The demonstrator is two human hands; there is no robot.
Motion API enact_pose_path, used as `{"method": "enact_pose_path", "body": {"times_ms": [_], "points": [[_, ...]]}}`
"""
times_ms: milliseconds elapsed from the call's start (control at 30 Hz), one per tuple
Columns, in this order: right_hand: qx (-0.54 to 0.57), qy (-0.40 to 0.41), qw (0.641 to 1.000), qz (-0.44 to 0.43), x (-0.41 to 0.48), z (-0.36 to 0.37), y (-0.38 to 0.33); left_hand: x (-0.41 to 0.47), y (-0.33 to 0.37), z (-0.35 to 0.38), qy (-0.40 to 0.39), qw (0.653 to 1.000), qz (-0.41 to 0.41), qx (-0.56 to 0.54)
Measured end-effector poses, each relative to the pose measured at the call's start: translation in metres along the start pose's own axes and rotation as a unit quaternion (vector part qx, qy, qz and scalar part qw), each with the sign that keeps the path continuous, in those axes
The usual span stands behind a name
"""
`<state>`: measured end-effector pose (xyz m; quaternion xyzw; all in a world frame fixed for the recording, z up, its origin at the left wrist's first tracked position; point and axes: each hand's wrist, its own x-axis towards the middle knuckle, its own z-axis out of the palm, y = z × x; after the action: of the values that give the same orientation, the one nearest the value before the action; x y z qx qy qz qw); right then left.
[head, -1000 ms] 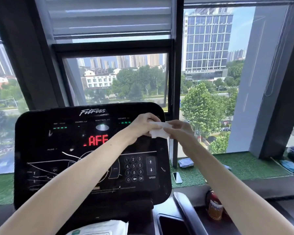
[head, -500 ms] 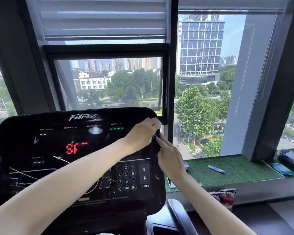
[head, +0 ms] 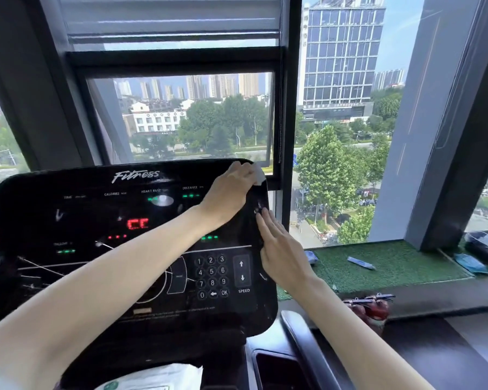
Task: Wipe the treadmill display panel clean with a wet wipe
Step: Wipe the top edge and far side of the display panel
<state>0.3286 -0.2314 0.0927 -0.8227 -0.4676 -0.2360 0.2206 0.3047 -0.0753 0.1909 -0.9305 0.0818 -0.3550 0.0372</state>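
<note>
White wipe [head: 259,173] is pinched in your left grip [head: 228,194] at the top right corner of the panel [head: 82,220]; your right grip [head: 282,256], fingers straight, touches its right edge. Wiping looks just begun: next, sweep leftward with even pressure

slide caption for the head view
Left hand holds a white wet wipe against the upper right corner of the black treadmill display panel; right hand rests open on its right edge.

Glossy black plastic display panel [head: 96,220], rough green turf sill [head: 392,266]
</note>
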Motion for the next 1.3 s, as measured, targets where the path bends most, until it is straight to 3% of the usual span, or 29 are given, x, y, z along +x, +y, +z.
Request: {"method": "enact_pose_path", "body": {"times_ms": [100,133,267,300,433,467,567,600,633,733,800,900,1033,1067,1167,1200,1300], "points": [[0.002,-0.012,1.000,-0.007,-0.001,0.001,0.003,-0.024,0.003,0.009,-0.068,0.987,0.148,-0.004],[0.008,-0.011,1.000,-0.010,-0.001,0.001,0.005,-0.022,-0.002,0.007,-0.066,0.988,0.139,-0.010],[0.016,-0.007,1.000,-0.023,-0.002,-0.001,0.007,-0.003,-0.012,0.008,0.032,0.998,-0.049,-0.039],[0.017,-0.008,0.999,-0.028,-0.004,-0.001,0.008,-0.007,-0.006,0.011,0.020,0.998,-0.037,-0.038],[0.039,-0.010,0.999,-0.022,-0.025,-0.003,0.014,-0.035,0.014,0.011,-0.075,0.987,0.138,-0.047],[0.041,-0.011,0.999,-0.025,-0.031,-0.003,0.014,-0.029,0.009,0.008,-0.066,0.990,0.118,-0.042],[0.031,-0.019,0.998,-0.054,-0.040,-0.002,0.011,-0.007,-0.006,0.003,0.016,0.995,-0.075,-0.069],[0.027,-0.021,0.998,-0.057,-0.040,-0.001,0.009,-0.009,-0.005,0.006,0.028,0.991,-0.102,-0.084],[0.027,-0.022,0.998,-0.055,-0.039,-0.001,0.007,-0.015,0.000,0.009,0.017,0.992,-0.084,-0.089],[0.035,-0.031,0.998,-0.035,-0.039,-0.001,0.005,-0.045,0.012,0.016,-0.089,0.989,0.084,-0.082],[0.037,-0.038,0.998,-0.030,-0.040,-0.001,0.007,-0.039,0.004,0.011,-0.097,0.991,0.069,-0.064],[0.044,-0.038,0.998,-0.030,-0.040,0.001,0.008,-0.030,-0.006,0.012,-0.012,0.996,-0.043,-0.078],[0.049,-0.041,0.998,-0.024,-0.039,0.004,0.008,-0.058,0.017,0.015,-0.106,0.988,0.098,-0.048],[0.054,-0.039,0.998,-0.023,-0.039,0.003,0.008,-0.056,0.013,0.014,-0.100,0.989,0.095,-0.049],[0.069,-0.034,0.997,-0.019,-0.039,0.003,0.007,-0.041,0.001,0.013,-0.024,0.997,-0.054,-0.051],[0.069,-0.033,0.997,-0.018,-0.039,0.004,0.006,-0.042,0.007,0.012,-0.025,0.996,-0.059,-0.058],[0.067,-0.029,0.997,-0.017,-0.039,0.007,0.008,-0.058,0.028,0.013,-0.118,0.989,0.070,-0.061]]}}
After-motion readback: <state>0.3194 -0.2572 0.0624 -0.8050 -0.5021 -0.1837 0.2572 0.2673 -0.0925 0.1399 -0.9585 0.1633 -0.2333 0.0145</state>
